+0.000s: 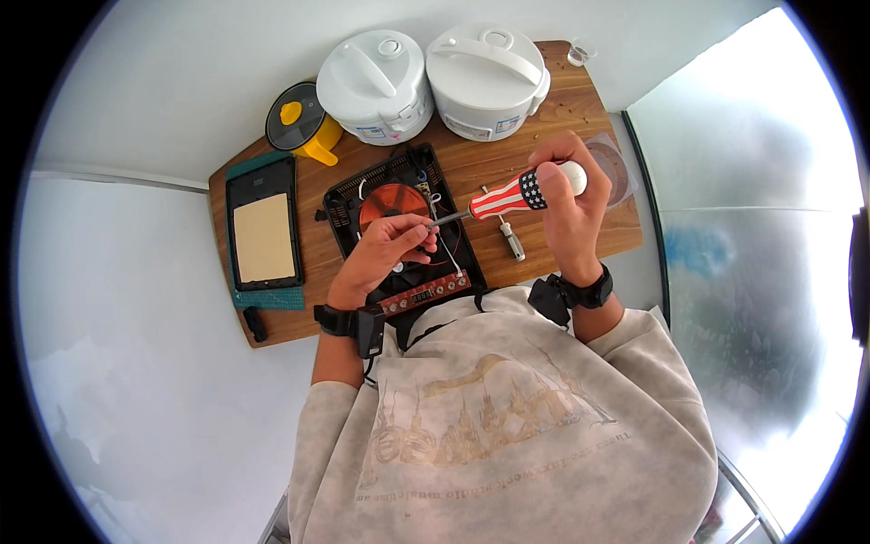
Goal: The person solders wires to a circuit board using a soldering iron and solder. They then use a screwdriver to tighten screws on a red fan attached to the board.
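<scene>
My right hand point(577, 195) is wrapped around the handle of a screwdriver point(509, 197) with a stars-and-stripes pattern and a white end. Its metal shaft points left, toward my left hand point(385, 254). The left thumb and forefinger pinch together at the shaft's tip; anything small between them is too hidden to make out. Beneath that hand lies an opened induction cooker base point(460, 238), a black housing with a copper coil point(391, 201) and a red circuit board point(426, 292) along its near edge. A smaller grey-handled screwdriver point(513, 243) rests on the table to the right.
Two white rice cookers point(373, 82) stand at the back, beside a yellow jug point(319, 145) with a dark lid. At left, a black framed panel point(288, 213) lies on a green mat point(272, 299). A clear cup point(580, 54) stands at the far right corner of the wooden table point(589, 109).
</scene>
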Tool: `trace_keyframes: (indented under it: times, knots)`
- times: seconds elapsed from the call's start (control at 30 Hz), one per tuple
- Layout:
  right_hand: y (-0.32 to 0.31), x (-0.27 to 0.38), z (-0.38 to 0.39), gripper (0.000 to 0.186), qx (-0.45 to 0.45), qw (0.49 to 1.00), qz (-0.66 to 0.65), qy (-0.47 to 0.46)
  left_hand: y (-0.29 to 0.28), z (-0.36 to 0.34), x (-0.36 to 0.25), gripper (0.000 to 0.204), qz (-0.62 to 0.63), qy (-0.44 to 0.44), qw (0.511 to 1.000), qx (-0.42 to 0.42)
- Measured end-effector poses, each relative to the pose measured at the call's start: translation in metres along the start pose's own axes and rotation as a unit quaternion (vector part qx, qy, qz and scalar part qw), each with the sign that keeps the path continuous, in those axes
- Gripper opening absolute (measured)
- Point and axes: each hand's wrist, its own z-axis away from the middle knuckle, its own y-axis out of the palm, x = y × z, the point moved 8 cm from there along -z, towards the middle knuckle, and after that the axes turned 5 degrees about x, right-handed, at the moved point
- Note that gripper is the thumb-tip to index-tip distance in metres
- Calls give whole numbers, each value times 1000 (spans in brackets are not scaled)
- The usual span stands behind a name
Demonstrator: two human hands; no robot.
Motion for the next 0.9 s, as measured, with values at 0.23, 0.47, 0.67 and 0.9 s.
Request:
trace_keyframes:
  times: [0.23,0.47,0.67,0.9]
  knots:
    - [-4,-6,1,9,-8,999,-39,18,5,-2,-2,30,3,0,1000,24]
    - [-13,-18,4,10,-44,995,-81,28,3,-3,-3,29,34,5,999,9]
    - [-10,-17,3,11,-43,996,-78,22,3,-3,-4,29,25,8,1000,10]
    - [3,-4,1,11,23,999,-2,-41,2,-5,-3,30,21,-3,1000,-7]
